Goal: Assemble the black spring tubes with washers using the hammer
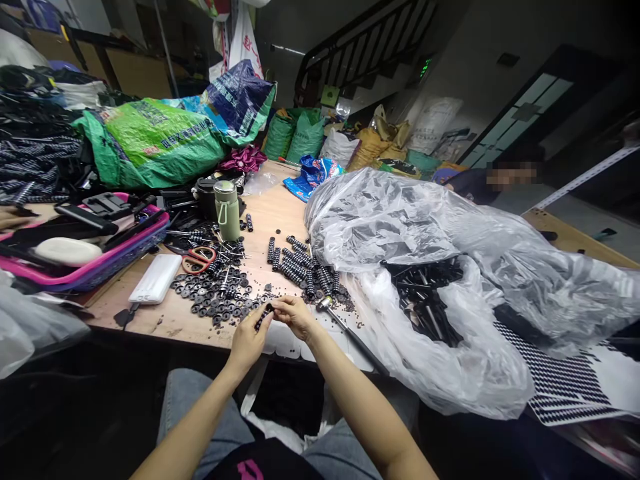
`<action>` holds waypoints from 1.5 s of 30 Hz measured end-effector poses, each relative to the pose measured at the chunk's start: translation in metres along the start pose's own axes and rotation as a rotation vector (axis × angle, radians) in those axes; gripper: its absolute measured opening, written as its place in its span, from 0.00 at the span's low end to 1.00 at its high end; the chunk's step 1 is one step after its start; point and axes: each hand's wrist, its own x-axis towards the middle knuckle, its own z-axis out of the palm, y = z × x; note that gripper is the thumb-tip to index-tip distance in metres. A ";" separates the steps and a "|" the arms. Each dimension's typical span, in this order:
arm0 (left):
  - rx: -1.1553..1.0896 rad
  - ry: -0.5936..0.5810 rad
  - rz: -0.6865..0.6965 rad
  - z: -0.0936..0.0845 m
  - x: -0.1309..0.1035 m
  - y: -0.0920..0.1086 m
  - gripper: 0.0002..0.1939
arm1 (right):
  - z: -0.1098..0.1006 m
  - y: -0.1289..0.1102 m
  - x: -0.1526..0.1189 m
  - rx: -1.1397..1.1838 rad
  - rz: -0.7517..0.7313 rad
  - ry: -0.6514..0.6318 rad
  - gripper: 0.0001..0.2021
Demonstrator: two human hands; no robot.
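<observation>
My left hand (249, 340) is wrapped round a short black tube with a white pattern (263, 316), near the table's front edge. The fingertips of my right hand (296, 317) are pinched at the tube's upper end; any small part between them is too small to make out. Just beyond my hands lie a spread of round black caps (220, 300) and a heap of similar patterned tubes (300, 263). Tiny dark pieces are scattered around both. To the right of my right hand, a hammer (353, 337) with a dark handle lies slanted.
Orange-handled scissors (200, 259), a white power bank (156, 279) and a green flask (228, 212) stand or lie left. A pink basket (163, 217) is farther left. A large clear plastic bag (380, 213) with black parts covers the right side. Another person (480, 183) is behind it.
</observation>
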 end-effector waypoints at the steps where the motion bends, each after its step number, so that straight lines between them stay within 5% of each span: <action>1: -0.002 -0.006 0.006 0.000 -0.001 0.001 0.20 | 0.000 -0.001 -0.001 0.018 0.000 0.004 0.15; 6: 0.025 -0.020 0.032 0.000 -0.003 0.001 0.19 | -0.002 -0.003 -0.008 0.017 -0.022 0.018 0.13; 12: 0.019 0.027 0.046 0.011 -0.004 0.001 0.21 | 0.000 -0.014 -0.025 -0.388 -0.358 -0.056 0.09; 17: -0.149 0.139 0.047 0.029 -0.001 -0.006 0.20 | -0.002 -0.019 -0.037 -0.611 -0.434 -0.005 0.14; 20: -0.166 0.089 0.035 0.033 -0.001 -0.012 0.17 | -0.022 -0.019 -0.032 -0.885 -0.468 0.168 0.12; 23: -0.211 0.008 -0.044 0.032 0.000 -0.013 0.18 | -0.053 -0.020 -0.018 -1.261 -0.355 0.456 0.12; 26: -0.409 -0.040 -0.206 0.030 0.005 -0.009 0.22 | -0.077 -0.022 -0.004 -1.379 -0.242 0.565 0.11; 30: -0.634 -0.038 -0.365 0.027 0.013 -0.002 0.24 | -0.089 -0.024 0.007 -1.303 -0.182 0.545 0.08; 33: -0.568 -0.045 -0.372 0.024 0.014 0.002 0.23 | -0.087 -0.026 0.007 -1.135 -0.175 0.510 0.06; 40: -0.160 -0.146 -0.036 0.023 0.008 0.022 0.19 | -0.058 -0.017 -0.017 -0.536 -0.083 0.224 0.17; 45: -0.071 -0.162 0.066 0.028 0.006 0.031 0.19 | -0.044 -0.014 -0.030 -0.254 -0.050 0.124 0.17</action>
